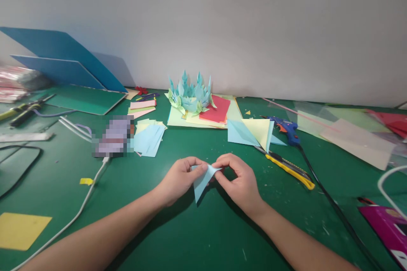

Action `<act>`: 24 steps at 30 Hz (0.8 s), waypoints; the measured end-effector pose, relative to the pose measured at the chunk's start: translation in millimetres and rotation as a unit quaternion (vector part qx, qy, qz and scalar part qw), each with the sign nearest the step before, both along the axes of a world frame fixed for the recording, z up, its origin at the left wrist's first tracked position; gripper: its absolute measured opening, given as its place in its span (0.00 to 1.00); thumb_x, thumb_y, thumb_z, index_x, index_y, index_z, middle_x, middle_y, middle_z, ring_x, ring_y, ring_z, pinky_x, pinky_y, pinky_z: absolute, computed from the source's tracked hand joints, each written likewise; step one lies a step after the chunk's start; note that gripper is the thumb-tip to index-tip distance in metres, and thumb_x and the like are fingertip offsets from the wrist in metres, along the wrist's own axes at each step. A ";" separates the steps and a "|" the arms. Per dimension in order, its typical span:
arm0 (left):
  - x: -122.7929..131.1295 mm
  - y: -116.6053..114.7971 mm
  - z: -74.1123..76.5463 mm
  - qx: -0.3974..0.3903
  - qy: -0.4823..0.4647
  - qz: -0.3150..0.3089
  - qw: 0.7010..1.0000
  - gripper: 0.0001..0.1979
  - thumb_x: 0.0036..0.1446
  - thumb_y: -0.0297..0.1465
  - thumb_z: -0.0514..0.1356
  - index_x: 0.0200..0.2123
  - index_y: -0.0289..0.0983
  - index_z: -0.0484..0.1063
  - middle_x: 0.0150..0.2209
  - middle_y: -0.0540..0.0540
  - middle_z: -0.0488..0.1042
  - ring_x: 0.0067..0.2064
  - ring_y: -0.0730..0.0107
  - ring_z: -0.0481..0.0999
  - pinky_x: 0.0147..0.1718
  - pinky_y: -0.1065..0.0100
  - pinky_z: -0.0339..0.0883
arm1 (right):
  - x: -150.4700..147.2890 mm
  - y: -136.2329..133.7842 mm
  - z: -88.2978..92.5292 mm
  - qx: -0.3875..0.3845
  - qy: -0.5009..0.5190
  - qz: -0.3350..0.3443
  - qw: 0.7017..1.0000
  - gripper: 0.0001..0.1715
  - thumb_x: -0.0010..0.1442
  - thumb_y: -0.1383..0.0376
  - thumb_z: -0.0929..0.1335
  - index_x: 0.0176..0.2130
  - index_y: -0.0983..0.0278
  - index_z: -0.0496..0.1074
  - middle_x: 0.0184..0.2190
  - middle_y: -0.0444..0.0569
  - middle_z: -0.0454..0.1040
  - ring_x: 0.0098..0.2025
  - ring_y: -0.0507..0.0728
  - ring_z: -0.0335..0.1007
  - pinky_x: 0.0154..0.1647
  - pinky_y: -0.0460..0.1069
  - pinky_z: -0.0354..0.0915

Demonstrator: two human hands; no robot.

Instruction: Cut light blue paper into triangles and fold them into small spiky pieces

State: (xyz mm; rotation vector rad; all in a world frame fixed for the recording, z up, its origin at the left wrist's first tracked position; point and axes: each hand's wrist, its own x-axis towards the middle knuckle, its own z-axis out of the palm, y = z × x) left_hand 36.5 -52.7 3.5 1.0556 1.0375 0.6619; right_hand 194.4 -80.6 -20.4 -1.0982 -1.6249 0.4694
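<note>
Between my hands, just above the green table (190, 237), is a light blue piece of folded paper (202, 182) with one point hanging downward. My left hand (182, 178) pinches its upper left side between thumb and fingers. At its upper right corner, my right hand (237, 178) grips the paper with thumb and forefinger. The fingertips behind the paper are partly hidden. Beyond my right hand lie larger folded sheets of blue and yellow paper (251, 131). A stack of light blue paper slips (149, 139) lies beyond my left hand.
A blue-green folded-paper ring (190, 97) stands on coloured sheets at the back. A yellow utility knife (289, 171) and a blue glue gun (286, 129) with a black cord lie at right. A phone-like object (114, 136), blurred out, has a white cable; pliers (28, 110) lie far left.
</note>
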 end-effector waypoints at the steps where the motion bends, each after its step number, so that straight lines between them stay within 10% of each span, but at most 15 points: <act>1: 0.5 -0.5 0.1 0.007 0.006 0.000 1.000 0.19 0.41 0.45 0.67 0.27 0.34 0.71 0.23 0.48 0.76 0.23 0.73 0.71 0.26 0.71 0.62 | 0.0 -0.2 -0.1 0.020 -0.010 -0.003 1.000 0.08 0.52 0.74 0.65 0.28 0.62 0.68 0.27 0.44 0.71 0.29 0.53 0.68 0.31 0.48 0.66; 24: -0.7 -1.7 -3.8 0.127 0.067 -0.002 0.990 0.14 0.49 0.41 0.62 0.30 0.34 0.74 0.30 0.47 0.77 0.32 0.68 0.71 0.35 0.69 0.62 | 3.0 -1.1 -1.9 0.145 -0.138 -0.013 0.980 0.06 0.59 0.72 0.65 0.34 0.64 0.72 0.28 0.49 0.74 0.31 0.54 0.68 0.31 0.49 0.66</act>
